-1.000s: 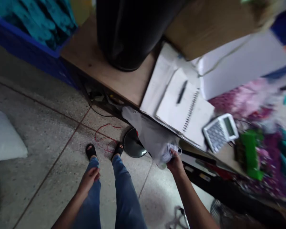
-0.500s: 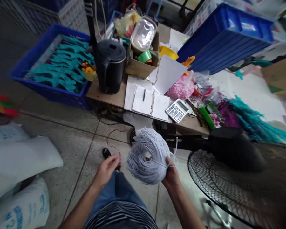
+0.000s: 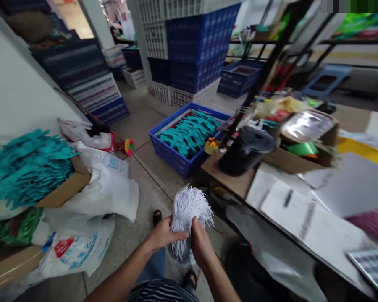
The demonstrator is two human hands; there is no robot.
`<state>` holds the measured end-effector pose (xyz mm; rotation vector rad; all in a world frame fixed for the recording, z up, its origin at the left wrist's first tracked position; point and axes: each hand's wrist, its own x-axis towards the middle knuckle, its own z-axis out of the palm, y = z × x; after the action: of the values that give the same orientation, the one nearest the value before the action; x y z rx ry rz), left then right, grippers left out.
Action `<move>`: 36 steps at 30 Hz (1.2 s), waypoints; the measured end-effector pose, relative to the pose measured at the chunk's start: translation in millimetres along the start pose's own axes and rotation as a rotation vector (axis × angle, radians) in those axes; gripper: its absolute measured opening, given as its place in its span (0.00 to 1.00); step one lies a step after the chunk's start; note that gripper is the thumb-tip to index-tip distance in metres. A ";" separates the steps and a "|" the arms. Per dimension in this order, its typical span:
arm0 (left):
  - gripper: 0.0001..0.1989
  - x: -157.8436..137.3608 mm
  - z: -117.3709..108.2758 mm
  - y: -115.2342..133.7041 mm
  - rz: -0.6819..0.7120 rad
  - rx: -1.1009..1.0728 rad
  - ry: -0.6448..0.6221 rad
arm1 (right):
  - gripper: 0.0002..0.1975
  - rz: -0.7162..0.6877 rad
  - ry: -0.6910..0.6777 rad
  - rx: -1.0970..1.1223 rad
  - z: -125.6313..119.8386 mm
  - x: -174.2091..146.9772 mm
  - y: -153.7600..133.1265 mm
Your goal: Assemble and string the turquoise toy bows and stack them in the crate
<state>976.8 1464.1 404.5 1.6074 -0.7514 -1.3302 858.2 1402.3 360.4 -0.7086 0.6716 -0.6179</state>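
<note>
A thick bundle of white string (image 3: 191, 205) is between my two hands, in front of my legs. My left hand (image 3: 164, 234) is wrapped on its left side, the thumb lying across the strands. On the right side my right hand (image 3: 202, 245) grips it, thumb pointing up. Loose ends fan out above my fingers, and the lower part of the bundle hangs beneath my hands. The fingers behind the string are hidden.
To the right a table (image 3: 228, 176) bears a black kettle (image 3: 248, 151) and an open notebook (image 3: 286, 205). Ahead stands a blue crate (image 3: 173, 157) of teal pieces. White sacks (image 3: 113, 188) and a box (image 3: 64, 188) heaped with teal pieces lie left.
My view has swung left, away from the fan. My left hand has come onto the white string, which was a round coil in my right hand and now shows as a gathered bundle.
</note>
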 end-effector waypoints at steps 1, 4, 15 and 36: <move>0.34 8.1 -21.8 6.0 0.015 0.001 0.015 | 0.29 0.008 -0.035 -0.077 15.1 20.6 -4.2; 0.34 40.4 -93.3 27.5 0.113 -0.035 0.070 | 0.34 0.002 -0.186 -0.242 68.2 91.3 -19.5; 0.14 193.1 -323.7 172.8 0.060 -0.878 0.535 | 0.30 -0.310 -0.491 -0.793 235.7 341.7 -146.3; 0.13 562.4 -627.8 404.8 0.089 -0.891 0.423 | 0.19 -0.557 -0.444 -0.744 420.8 812.9 -268.7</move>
<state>1753.0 962.7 547.1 1.0394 0.0562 -0.9849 1600.4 827.2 529.3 -1.7064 0.2617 -0.6802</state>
